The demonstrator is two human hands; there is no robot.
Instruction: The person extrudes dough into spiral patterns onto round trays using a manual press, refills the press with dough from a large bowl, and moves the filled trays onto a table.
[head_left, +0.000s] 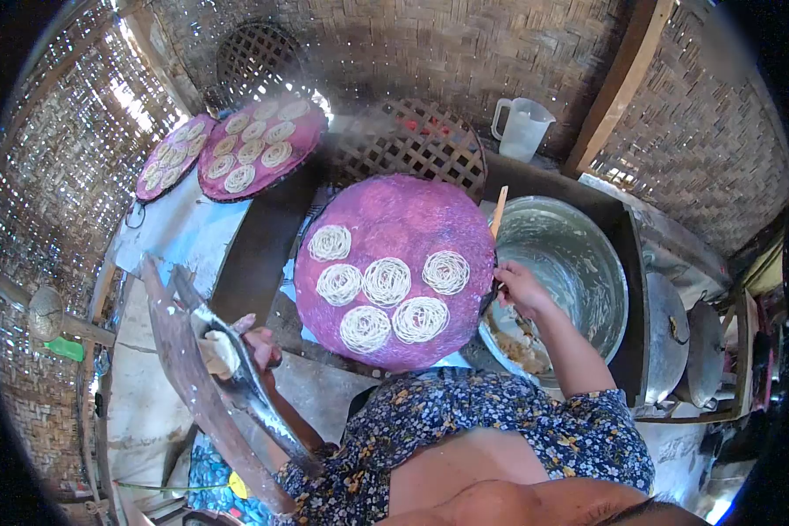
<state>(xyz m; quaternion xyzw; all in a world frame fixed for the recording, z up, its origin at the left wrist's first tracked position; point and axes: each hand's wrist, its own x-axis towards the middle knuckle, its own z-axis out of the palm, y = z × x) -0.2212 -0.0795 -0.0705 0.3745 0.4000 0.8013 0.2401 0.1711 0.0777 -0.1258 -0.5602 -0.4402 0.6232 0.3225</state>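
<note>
A round tray (386,206) with a purple-pink surface lies in front of me, bearing several pale coiled noodle nests (386,281). My right hand (522,289) is closed on the tray's right rim. At my left stands a long wooden lever press (188,351) made of two beams, with a lump of pale dough (220,354) between them. Against the inner beam, my left hand (261,344) has its fingers curled; the beam partly hides the grip. Just beyond my right hand is a large metal basin (587,263) smeared with batter, a flat wooden stick (500,210) at its rim.
Two more purple trays (256,180) (168,175) with noodle nests lean at the back left. An openwork woven basket (403,145) and a plastic measuring jug (524,130) stand by the woven wall (394,53). Metal lids (666,337) stand at the right.
</note>
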